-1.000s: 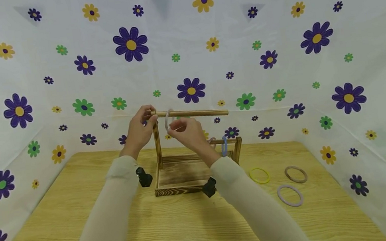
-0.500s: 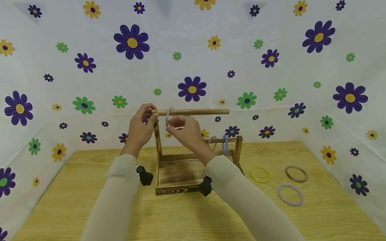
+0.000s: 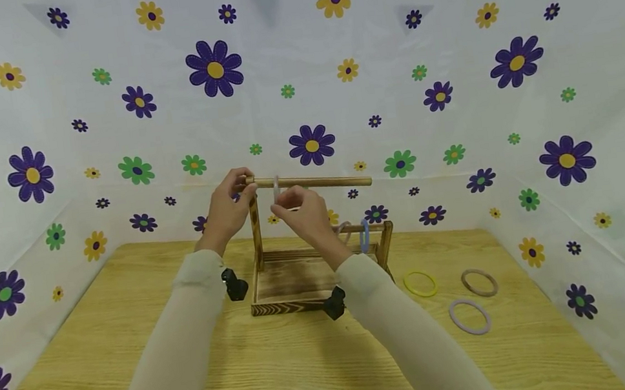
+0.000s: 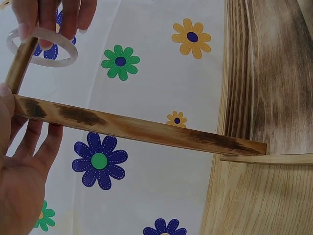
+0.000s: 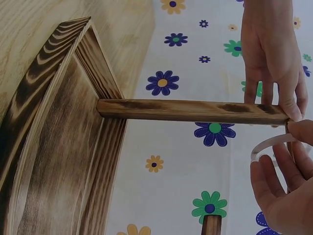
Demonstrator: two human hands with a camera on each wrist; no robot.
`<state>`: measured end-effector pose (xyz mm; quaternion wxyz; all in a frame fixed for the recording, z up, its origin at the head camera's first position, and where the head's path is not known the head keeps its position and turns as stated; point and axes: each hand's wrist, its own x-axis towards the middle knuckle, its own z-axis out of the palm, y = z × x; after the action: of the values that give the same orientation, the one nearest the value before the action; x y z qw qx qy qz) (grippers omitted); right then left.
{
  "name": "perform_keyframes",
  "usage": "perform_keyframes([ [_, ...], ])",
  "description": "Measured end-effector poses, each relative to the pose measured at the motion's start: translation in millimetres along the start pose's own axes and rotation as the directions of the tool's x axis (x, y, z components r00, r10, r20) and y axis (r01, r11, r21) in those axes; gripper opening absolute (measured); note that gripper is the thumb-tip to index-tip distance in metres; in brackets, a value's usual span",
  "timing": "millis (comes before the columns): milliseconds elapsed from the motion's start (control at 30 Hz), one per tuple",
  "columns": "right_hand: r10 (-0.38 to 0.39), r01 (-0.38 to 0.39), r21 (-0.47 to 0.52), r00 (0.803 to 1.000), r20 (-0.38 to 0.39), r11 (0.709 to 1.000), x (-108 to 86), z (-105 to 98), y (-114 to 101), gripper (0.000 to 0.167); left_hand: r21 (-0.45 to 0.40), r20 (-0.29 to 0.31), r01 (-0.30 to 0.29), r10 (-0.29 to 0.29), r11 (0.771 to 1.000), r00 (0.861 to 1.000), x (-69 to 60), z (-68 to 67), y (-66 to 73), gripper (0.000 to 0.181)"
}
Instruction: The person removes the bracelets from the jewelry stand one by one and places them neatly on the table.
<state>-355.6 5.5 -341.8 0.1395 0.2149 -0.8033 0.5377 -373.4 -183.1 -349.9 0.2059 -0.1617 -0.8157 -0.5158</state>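
Note:
A wooden rack with a tray base point(image 3: 288, 306) stands on the table. My left hand point(image 3: 227, 207) grips the top of its tall post point(image 4: 137, 128), where the upper rod point(image 3: 328, 180) joins. A pale, whitish bangle point(image 3: 277, 189) hangs around that rod near the post; the left wrist view shows the rod passing through the bangle point(image 4: 54, 62). With thumb and fingertips, my right hand point(image 3: 304, 214) pinches the bangle's lower part. On the lower rod point(image 3: 375, 227) hang a blue bangle point(image 3: 365, 236) and a pinkish one point(image 3: 343, 230), the latter partly hidden by my right wrist.
Right of the rack, a yellow bangle point(image 3: 420, 284), a brown bangle point(image 3: 479, 282) and a lilac bangle point(image 3: 470, 317) lie flat on the wooden table point(image 3: 287, 367). A white flower-printed cloth point(image 3: 375, 37) encloses the back and sides.
The pale bangle has turned more edge-on and shifted very slightly right, with my right hand still pinching it. My left hand keeps its grip on the post's top.

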Motion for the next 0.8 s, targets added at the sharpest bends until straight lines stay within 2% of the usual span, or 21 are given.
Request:
perform_keyframes([
  [400,-0.029,0.029,-0.007,0.996,-0.08,1.0,-2.3,-7,3,0.014,0.007,0.003,0.008,-0.008,1.0,1.0,-2.0,1.6,-0.6,0.033],
  [800,-0.005,0.008,0.027,0.994,-0.112,1.0,-2.4,-21,4,0.015,-0.004,-0.001,0.009,-0.009,1.0,1.0,-0.8,0.8,-0.5,0.031],
])
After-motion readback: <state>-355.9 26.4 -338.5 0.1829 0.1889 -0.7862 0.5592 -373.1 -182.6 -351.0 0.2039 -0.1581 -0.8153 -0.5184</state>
